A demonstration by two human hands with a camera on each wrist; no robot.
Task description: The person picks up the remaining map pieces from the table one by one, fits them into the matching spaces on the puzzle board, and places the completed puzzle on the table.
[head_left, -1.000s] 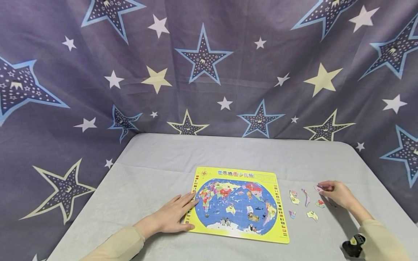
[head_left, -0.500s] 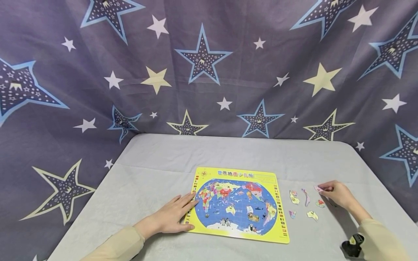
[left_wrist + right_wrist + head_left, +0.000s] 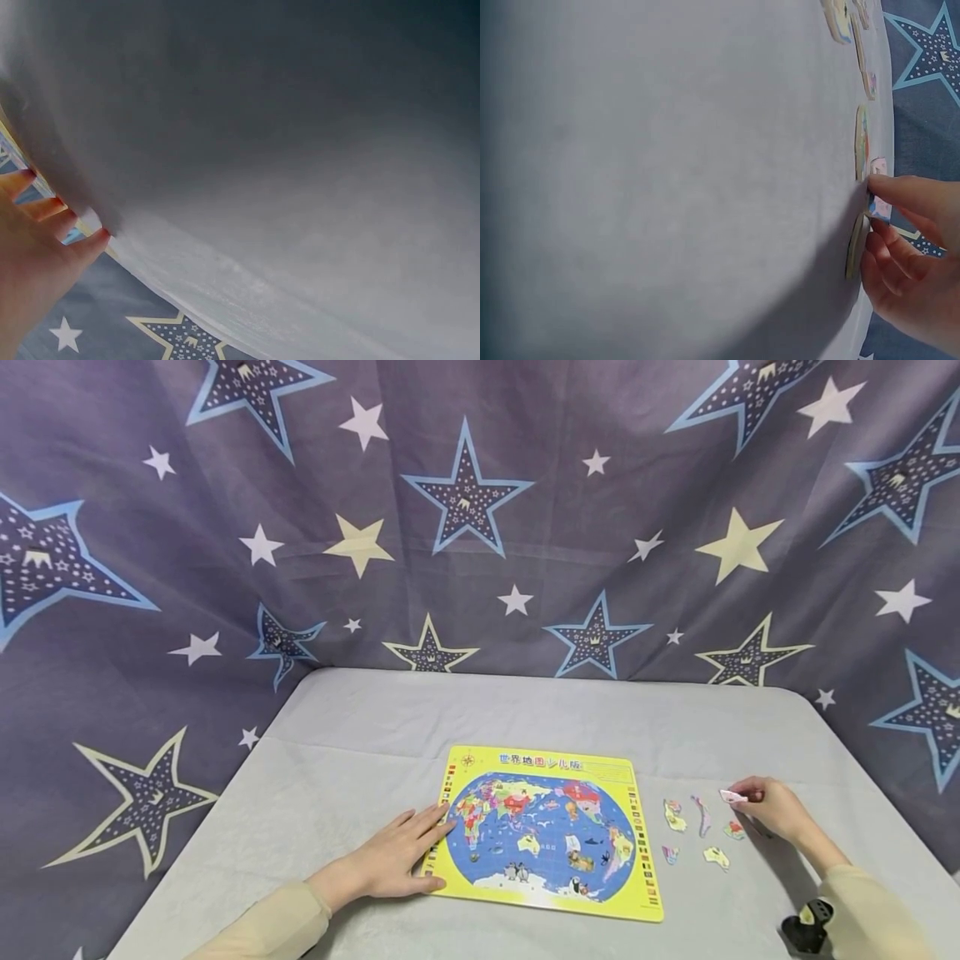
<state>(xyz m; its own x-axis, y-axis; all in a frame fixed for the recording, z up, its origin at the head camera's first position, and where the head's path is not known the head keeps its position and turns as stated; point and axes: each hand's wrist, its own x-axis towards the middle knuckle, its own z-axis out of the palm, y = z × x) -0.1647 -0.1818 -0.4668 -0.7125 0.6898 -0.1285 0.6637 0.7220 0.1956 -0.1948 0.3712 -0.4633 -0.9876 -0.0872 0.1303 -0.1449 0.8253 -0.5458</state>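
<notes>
My left hand (image 3: pixel 397 860) rests on the left border of a yellow-edged world map puzzle board (image 3: pixel 633 906), fingers extended. In the left wrist view, its fingertips meet the board's edge. To the right of the board, my right hand (image 3: pixel 776 810) pinches a small pink puzzle piece (image 3: pixel 731 796) between thumb and fingers. The right wrist view has the same pink piece (image 3: pixel 880 201) upright in that pinch, just above the tabletop. Several loose pieces lie nearby, among them a thin purple one (image 3: pixel 702 817), a red-and-green one (image 3: pixel 734 831) and a pale yellow one (image 3: pixel 717 857).
A grey cloth (image 3: pixel 360 718) covers the table. Behind it hangs a dark curtain (image 3: pixel 480 577) with stars. Two more loose pieces, one multicoloured (image 3: pixel 675 816) and one purple (image 3: pixel 671 855), lie beside the board's right edge. A black device (image 3: pixel 806 931) sits at my right sleeve.
The pink piece has tilted in my right hand, so more of its face shows. My left hand and the board stay in place.
</notes>
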